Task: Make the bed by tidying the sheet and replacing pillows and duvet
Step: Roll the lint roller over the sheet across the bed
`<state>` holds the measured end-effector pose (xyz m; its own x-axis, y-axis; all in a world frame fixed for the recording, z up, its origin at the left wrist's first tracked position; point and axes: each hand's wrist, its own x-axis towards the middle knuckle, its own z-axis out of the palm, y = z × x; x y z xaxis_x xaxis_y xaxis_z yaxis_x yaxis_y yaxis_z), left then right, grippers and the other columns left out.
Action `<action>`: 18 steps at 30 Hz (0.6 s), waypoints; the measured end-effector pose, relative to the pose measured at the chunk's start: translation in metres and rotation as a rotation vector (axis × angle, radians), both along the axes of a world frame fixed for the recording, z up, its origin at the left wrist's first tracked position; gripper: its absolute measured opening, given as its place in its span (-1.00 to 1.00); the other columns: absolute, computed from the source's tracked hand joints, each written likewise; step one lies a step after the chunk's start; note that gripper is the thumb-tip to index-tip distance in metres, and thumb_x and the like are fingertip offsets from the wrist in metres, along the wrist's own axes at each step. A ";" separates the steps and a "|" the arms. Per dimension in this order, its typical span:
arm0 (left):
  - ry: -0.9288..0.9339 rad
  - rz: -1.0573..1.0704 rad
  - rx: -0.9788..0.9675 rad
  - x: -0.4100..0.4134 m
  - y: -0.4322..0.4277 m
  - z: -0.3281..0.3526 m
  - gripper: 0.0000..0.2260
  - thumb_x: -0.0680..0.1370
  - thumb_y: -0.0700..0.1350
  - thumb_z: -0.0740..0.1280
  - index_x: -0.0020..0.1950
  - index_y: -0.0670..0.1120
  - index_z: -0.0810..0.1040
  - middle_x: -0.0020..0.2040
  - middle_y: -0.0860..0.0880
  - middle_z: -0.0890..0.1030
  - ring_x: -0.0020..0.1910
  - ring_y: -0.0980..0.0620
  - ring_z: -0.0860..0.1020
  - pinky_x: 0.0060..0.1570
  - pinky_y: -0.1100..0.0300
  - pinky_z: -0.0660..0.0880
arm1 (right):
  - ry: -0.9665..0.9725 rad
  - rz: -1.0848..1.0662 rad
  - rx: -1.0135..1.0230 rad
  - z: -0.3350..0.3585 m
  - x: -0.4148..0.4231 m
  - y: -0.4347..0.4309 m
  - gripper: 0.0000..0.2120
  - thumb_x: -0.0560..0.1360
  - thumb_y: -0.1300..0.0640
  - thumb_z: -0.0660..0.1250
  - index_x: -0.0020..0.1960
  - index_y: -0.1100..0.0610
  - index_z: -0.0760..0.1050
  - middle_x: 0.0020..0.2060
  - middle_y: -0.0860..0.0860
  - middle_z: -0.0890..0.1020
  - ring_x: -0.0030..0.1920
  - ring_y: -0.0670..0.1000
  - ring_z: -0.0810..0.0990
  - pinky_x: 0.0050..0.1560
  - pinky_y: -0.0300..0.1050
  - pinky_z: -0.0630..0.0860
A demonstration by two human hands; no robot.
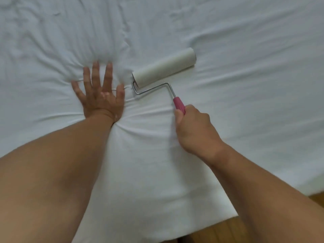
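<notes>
Bed, mid-tidy: my left hand point(98, 95) splayed flat, pinning wrinkled sheet point(245, 50); right hand point(194, 128) wrapped round roller point(164, 67) handle point(179, 104), drum on sheet beside it. Best: light, even strokes away from pinned spot

Lint roller on a white sheet

The left hand point(99, 97) presses flat on the sheet point(245, 50); beside it, the right hand point(194, 128) grips the lint roller point(164, 67) by its pink handle point(179, 104).

Place: bedroom in a home.
Bedding: white sheet point(228, 41) spread wide below me.
Floor: wooden boards point(219, 232) at the sheet's edge.
</notes>
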<state>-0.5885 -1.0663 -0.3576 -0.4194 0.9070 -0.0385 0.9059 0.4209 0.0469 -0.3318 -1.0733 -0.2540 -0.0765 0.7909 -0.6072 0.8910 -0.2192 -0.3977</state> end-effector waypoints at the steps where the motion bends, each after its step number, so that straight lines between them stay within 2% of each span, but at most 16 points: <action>1: 0.004 0.000 -0.006 -0.001 0.000 0.001 -0.41 0.60 0.27 -0.07 0.63 0.20 -0.05 0.66 0.07 -0.03 0.63 -0.07 -0.07 0.52 -0.32 -0.15 | -0.008 -0.015 -0.013 0.002 0.013 -0.023 -0.66 0.68 -0.16 0.00 0.13 0.09 0.35 -0.02 0.14 0.54 -0.15 0.16 0.41 -0.14 -0.04 0.33; 5: 0.015 0.012 -0.035 0.001 -0.003 0.008 -0.42 0.62 0.28 -0.10 0.64 0.18 -0.05 0.66 0.07 -0.04 0.63 -0.05 -0.09 0.52 -0.31 -0.16 | -0.083 -0.040 -0.182 0.030 0.069 -0.108 -0.72 0.65 -0.21 -0.03 -0.02 -0.02 0.25 -0.22 0.03 0.49 -0.23 0.10 0.47 -0.21 -0.01 0.39; 8: -0.027 0.049 -0.079 0.007 -0.008 0.018 -0.42 0.64 0.28 -0.13 0.65 0.17 -0.08 0.66 0.07 -0.08 0.63 -0.03 -0.13 0.54 -0.27 -0.19 | -0.087 0.000 -0.173 0.032 0.078 -0.115 -0.70 0.65 -0.22 -0.05 0.02 -0.01 0.27 -0.19 0.01 0.49 -0.18 0.08 0.51 -0.16 -0.01 0.45; 11: -0.087 0.149 -0.104 0.032 -0.025 0.023 -0.43 0.65 0.26 -0.16 0.65 0.15 -0.11 0.66 0.06 -0.13 0.63 -0.03 -0.16 0.55 -0.23 -0.21 | -0.028 0.007 -0.107 0.017 0.055 -0.078 -0.66 0.67 -0.18 -0.03 0.09 0.07 0.31 -0.13 0.03 0.44 -0.14 0.10 0.46 -0.13 -0.04 0.39; 14: -0.093 0.156 -0.087 0.062 -0.047 0.028 -0.42 0.64 0.28 -0.16 0.65 0.15 -0.12 0.66 0.04 -0.14 0.63 -0.04 -0.16 0.55 -0.22 -0.19 | 0.026 0.042 -0.056 0.017 0.047 -0.058 -0.73 0.69 -0.07 0.01 0.12 0.11 0.33 -0.08 0.08 0.40 -0.09 0.15 0.43 -0.08 -0.02 0.40; 16: -0.101 0.140 -0.116 0.081 -0.062 0.032 -0.41 0.64 0.29 -0.16 0.65 0.14 -0.15 0.66 0.04 -0.16 0.63 -0.04 -0.18 0.55 -0.21 -0.20 | -0.008 0.145 -0.030 0.015 0.072 -0.089 -0.79 0.70 0.05 0.03 0.19 0.14 0.33 0.00 0.13 0.46 -0.03 0.21 0.51 -0.03 0.06 0.51; 18: -0.083 0.125 -0.141 0.099 -0.074 0.034 -0.38 0.64 0.29 -0.15 0.65 0.11 -0.17 0.66 0.00 -0.18 0.63 -0.05 -0.19 0.55 -0.21 -0.21 | -0.046 0.164 -0.036 0.016 0.112 -0.138 -0.79 0.69 -0.06 0.01 0.15 0.07 0.27 -0.04 0.13 0.54 -0.07 0.22 0.57 -0.07 0.10 0.55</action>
<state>-0.4895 -1.1404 -0.3239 -0.5188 0.8310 -0.2004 0.8414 0.5379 0.0522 -0.2199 -1.2113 -0.2381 -0.1740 0.7476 -0.6409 0.9331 -0.0829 -0.3499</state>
